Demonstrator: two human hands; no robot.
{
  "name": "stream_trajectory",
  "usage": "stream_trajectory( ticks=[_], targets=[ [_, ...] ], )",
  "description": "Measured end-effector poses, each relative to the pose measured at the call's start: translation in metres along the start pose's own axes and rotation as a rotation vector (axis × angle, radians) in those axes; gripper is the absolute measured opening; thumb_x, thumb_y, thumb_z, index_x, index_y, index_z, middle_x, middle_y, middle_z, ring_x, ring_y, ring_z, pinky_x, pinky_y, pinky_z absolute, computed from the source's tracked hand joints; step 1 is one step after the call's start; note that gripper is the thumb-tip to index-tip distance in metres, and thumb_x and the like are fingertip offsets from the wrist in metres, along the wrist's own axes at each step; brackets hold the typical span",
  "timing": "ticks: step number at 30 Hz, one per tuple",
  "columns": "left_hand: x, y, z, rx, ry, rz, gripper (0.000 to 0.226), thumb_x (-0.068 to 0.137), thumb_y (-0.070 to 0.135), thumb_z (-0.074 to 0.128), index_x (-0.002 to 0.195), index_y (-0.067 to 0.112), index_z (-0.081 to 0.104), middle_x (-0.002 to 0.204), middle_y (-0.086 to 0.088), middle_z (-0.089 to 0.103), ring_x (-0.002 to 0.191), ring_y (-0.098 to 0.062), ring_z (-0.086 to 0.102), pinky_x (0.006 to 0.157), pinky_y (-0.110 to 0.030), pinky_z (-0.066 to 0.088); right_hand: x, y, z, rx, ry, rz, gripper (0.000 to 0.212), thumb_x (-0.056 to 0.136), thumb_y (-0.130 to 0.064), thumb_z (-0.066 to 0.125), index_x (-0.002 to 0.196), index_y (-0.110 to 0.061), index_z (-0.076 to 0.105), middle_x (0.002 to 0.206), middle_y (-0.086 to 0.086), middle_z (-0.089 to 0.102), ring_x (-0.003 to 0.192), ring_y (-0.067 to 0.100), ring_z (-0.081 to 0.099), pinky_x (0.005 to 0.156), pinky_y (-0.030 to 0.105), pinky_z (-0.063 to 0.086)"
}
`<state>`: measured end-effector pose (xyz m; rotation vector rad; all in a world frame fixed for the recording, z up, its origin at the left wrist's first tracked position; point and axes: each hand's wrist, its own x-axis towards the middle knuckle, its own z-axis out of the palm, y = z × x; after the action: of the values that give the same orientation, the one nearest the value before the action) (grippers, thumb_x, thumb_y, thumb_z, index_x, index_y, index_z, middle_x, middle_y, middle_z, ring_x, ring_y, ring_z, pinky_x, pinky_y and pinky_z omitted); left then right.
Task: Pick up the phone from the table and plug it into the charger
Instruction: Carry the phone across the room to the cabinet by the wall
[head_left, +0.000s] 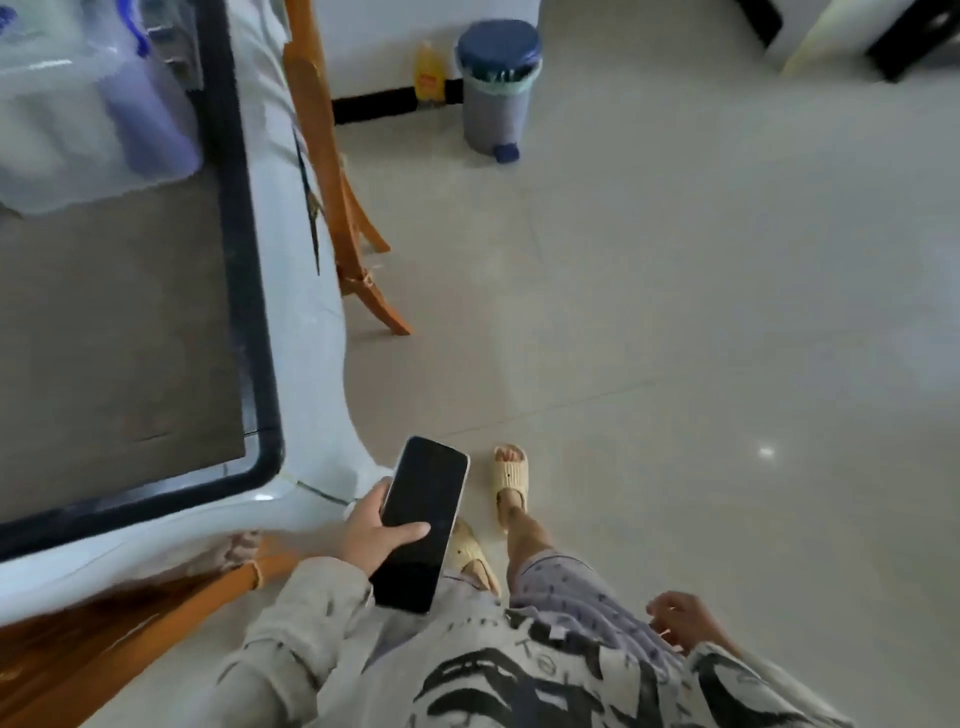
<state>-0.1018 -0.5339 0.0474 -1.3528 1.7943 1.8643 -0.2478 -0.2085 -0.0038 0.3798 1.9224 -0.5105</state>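
While the left hand (366, 538) clasped the dark-screened phone (421, 525) just off the table (291, 332) corner, the right hand (680, 621) hung empty, fingers loosely curled, farther from it.

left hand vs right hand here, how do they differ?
The left hand grips the black-screened phone, thumb across the glass; the right hand holds nothing, its fingers loosely curled. The left is raised forward near the white table corner; the right hangs low by the hip. Both emerge from grey patterned sleeves.
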Motion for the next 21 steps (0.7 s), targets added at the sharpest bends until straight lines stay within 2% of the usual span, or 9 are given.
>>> stream_trajectory(
  ticks=[3, 5, 6, 8, 11, 13, 15, 18, 21],
  targets=[
    [0.023, 0.033, 0.013, 0.156, -0.103, 0.057, 0.040, 0.071, 0.008, 0.073, 0.103, 0.018, 0.051, 0.096, -0.002, 0.064, 0.092, -0.020, 0.061, 0.085, -0.032, 0.050, -0.009, 0.043, 0.000, 0.072, 0.085, 0.027, 0.051, 0.085, 0.015, 0.045, 0.046, -0.016, 0.051, 0.050, 0.000, 0.050, 0.035, 0.006, 0.050, 0.033, 0.010, 0.031],
    [0.036, 0.056, 0.027, 0.190, -0.165, 0.094, 0.036, 0.073, 0.006, 0.072, 0.095, 0.026, 0.052, 0.092, 0.005, 0.063, 0.088, -0.013, 0.061, 0.079, -0.026, 0.049, -0.016, 0.058, -0.001, 0.106, 0.095, 0.048, 0.048, 0.085, 0.014, 0.048, 0.048, -0.017, 0.052, 0.060, 0.005, 0.056, 0.058, 0.008, 0.054, 0.043, 0.011, 0.038],
    [0.042, 0.066, 0.037, 0.200, -0.184, 0.114, 0.036, 0.073, 0.005, 0.071, 0.094, 0.027, 0.052, 0.094, 0.002, 0.063, 0.090, -0.017, 0.061, 0.082, -0.029, 0.049, -0.018, 0.063, -0.002, 0.106, 0.090, 0.060, 0.044, 0.085, 0.012, 0.049, 0.052, -0.017, 0.053, 0.069, 0.010, 0.057, 0.073, 0.012, 0.052, 0.049, 0.016, 0.039],
    [0.051, 0.086, 0.058, 0.225, -0.202, 0.154, 0.036, 0.072, 0.002, 0.072, 0.092, 0.026, 0.053, 0.097, -0.004, 0.063, 0.093, -0.022, 0.060, 0.084, -0.034, 0.049, -0.017, 0.070, -0.009, 0.135, 0.079, 0.092, 0.036, 0.086, 0.009, 0.050, 0.058, -0.013, 0.054, 0.081, 0.015, 0.056, 0.081, 0.019, 0.048, 0.050, 0.022, 0.034],
    [0.063, 0.110, 0.095, 0.239, -0.225, 0.189, 0.037, 0.071, -0.001, 0.071, 0.083, 0.029, 0.052, 0.086, 0.004, 0.063, 0.083, -0.016, 0.061, 0.069, -0.018, 0.049, -0.010, 0.068, -0.028, 0.147, 0.072, 0.127, 0.016, 0.088, 0.000, 0.051, 0.079, -0.003, 0.064, 0.085, 0.011, 0.056, 0.081, 0.017, 0.049, 0.048, 0.024, 0.031],
    [0.071, 0.122, 0.122, 0.263, -0.231, 0.178, 0.034, 0.071, 0.000, 0.071, 0.085, 0.025, 0.053, 0.086, 0.004, 0.063, 0.082, -0.016, 0.061, 0.065, -0.016, 0.048, 0.000, 0.062, -0.048, 0.114, 0.079, 0.112, 0.018, 0.089, -0.006, 0.053, 0.095, 0.000, 0.068, 0.089, 0.008, 0.061, 0.083, 0.014, 0.050, 0.054, 0.027, 0.030],
    [0.077, 0.132, 0.150, 0.265, -0.220, 0.148, 0.032, 0.071, 0.001, 0.072, 0.092, 0.017, 0.053, 0.087, 0.000, 0.062, 0.084, -0.020, 0.060, 0.066, -0.019, 0.047, 0.012, 0.055, -0.075, 0.106, 0.072, 0.093, 0.015, 0.088, -0.006, 0.053, 0.091, -0.002, 0.067, 0.084, 0.008, 0.062, 0.080, 0.014, 0.051, 0.059, 0.023, 0.031],
    [0.087, 0.145, 0.190, 0.274, -0.184, 0.114, 0.036, 0.071, 0.004, 0.073, 0.100, 0.011, 0.052, 0.089, -0.003, 0.061, 0.088, -0.022, 0.058, 0.068, -0.022, 0.047, 0.034, 0.040, -0.123, 0.176, 0.046, 0.098, 0.016, 0.088, 0.002, 0.046, 0.081, -0.003, 0.060, 0.060, 0.004, 0.053, 0.054, 0.016, 0.048, 0.048, 0.023, 0.034],
    [0.098, 0.158, 0.221, 0.251, -0.123, 0.078, 0.038, 0.071, 0.005, 0.073, 0.103, 0.009, 0.052, 0.098, -0.010, 0.061, 0.093, -0.027, 0.058, 0.079, -0.034, 0.049, 0.054, 0.024, -0.177, 0.260, 0.069, 0.069, 0.029, 0.090, 0.001, 0.040, 0.066, -0.011, 0.051, 0.059, 0.005, 0.050, 0.046, 0.015, 0.046, 0.039, 0.019, 0.034]
  ],
)
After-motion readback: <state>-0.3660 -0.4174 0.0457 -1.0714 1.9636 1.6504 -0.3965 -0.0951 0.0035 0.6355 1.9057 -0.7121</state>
